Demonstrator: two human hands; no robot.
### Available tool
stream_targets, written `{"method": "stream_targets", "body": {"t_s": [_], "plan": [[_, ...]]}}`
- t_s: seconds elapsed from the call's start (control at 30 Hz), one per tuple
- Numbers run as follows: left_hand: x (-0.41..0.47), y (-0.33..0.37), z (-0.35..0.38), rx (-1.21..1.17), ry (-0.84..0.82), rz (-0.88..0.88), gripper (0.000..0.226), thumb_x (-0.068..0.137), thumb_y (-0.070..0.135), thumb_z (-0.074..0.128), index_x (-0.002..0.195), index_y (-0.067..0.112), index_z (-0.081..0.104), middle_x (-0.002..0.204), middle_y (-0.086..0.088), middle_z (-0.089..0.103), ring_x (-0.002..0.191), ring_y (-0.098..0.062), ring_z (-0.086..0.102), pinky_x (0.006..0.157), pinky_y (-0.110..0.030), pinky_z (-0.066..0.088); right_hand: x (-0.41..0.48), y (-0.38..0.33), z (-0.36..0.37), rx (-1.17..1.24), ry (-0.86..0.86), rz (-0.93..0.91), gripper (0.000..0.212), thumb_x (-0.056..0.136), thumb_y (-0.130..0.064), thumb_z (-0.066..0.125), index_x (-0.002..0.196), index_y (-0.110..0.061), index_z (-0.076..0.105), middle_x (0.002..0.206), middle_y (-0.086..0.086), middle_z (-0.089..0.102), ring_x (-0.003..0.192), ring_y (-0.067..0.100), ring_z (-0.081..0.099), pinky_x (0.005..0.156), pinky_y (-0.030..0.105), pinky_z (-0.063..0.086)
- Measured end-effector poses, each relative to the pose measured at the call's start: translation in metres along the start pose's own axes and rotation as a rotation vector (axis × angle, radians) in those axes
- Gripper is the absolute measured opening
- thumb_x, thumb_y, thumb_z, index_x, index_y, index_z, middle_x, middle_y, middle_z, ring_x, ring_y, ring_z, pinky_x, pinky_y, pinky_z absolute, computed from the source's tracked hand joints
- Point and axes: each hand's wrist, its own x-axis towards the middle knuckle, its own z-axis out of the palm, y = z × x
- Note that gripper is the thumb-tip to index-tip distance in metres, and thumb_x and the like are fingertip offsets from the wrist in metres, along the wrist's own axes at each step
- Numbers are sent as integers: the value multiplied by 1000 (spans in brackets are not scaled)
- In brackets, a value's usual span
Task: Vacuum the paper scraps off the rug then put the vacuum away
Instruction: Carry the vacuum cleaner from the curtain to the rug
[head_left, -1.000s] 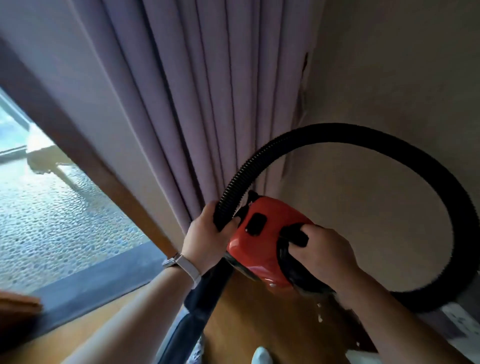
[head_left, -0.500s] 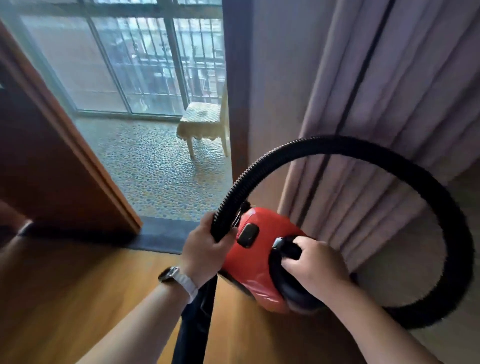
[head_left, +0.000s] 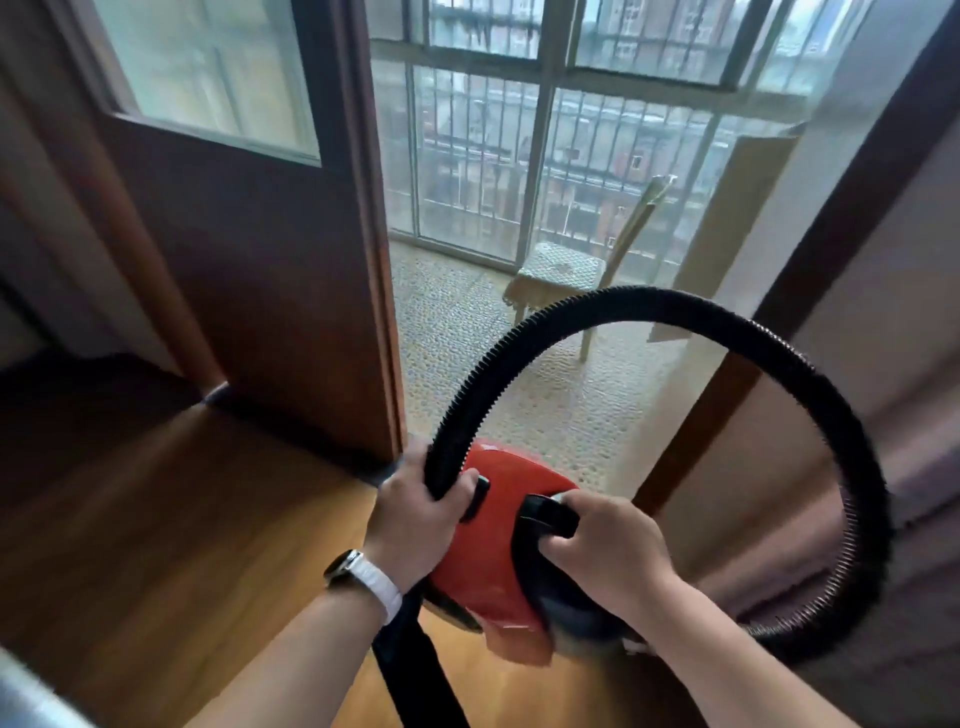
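I carry a small red vacuum in front of me above the wooden floor. My left hand, with a white watch strap on the wrist, grips the black ribbed hose where it meets the body. My right hand grips the black handle on top of the vacuum. The hose arcs up and round to the right in a big loop. A black tube hangs down below the vacuum. No rug or paper scraps are in view.
A dark wooden door stands open on the left. Ahead is a balcony with a pebble floor, a chair and barred windows. A mauve curtain hangs at the right. Wooden floor lies below.
My view has swung left from the curtain corner to the open balcony doorway. Both hands keep the same hold on the vacuum and hose.
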Motion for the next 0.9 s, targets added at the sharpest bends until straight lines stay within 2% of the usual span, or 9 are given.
{"method": "stream_targets", "body": {"t_s": [0.1,0.23,0.33,0.4,0.5,0.6,0.7,0.8,0.9], "plan": [[14,-32,-56,20,97,6,24,72,63,58,93,54,49,83,23,63,72,1,61,55,-9,43,26,-59,19,26,-37,-46,59,56,-66,32,93,-35,65,81,-12,67,81,17,64,67,29,48],[24,-65,-120,34,218,-6,22,75,58,61,93,55,49,85,25,63,76,0,61,58,-7,42,54,-132,37,13,-34,-165,55,56,-67,33,86,-32,63,73,-12,64,73,16,63,53,28,34],[31,-87,-158,11,311,-47,24,76,57,63,95,47,52,80,21,64,68,-4,63,58,-13,45,72,-176,45,14,-53,-260,58,56,-68,31,88,-34,65,68,-13,61,59,10,51,46,22,26],[36,-101,-179,-10,365,-76,26,77,55,64,96,41,53,74,18,64,61,-7,62,58,-28,50,84,-202,50,15,-68,-318,58,56,-68,32,89,-34,66,66,-11,60,58,11,52,45,20,24],[41,-121,-204,-14,436,-102,25,78,54,64,95,40,53,70,18,63,57,-10,61,56,-34,51,103,-237,63,63,-123,-392,53,59,-66,42,98,-38,66,76,-8,70,72,18,66,49,23,30],[50,-139,-228,11,506,-127,29,80,64,62,97,42,54,70,20,63,53,-4,59,53,-28,47,125,-269,78,118,-192,-460,50,62,-65,52,110,-51,61,83,-10,73,79,18,69,55,24,37],[69,-155,-249,-1,556,-170,31,81,67,61,99,42,55,74,21,63,54,-2,57,56,-26,47,155,-300,96,116,-259,-532,49,65,-64,56,111,-48,63,86,-9,73,81,17,69,61,26,47],[98,-170,-270,30,608,-217,26,83,58,64,100,39,57,78,21,64,58,0,59,58,-19,47,195,-331,115,141,-290,-580,44,67,-61,61,107,-44,64,83,-9,72,80,17,69,63,26,49],[132,-183,-289,58,615,-282,16,90,35,71,98,31,59,83,19,66,66,0,61,64,-17,46,239,-363,129,158,-321,-635,41,68,-60,61,103,-39,66,83,-7,72,80,19,69,64,27,52]]}}
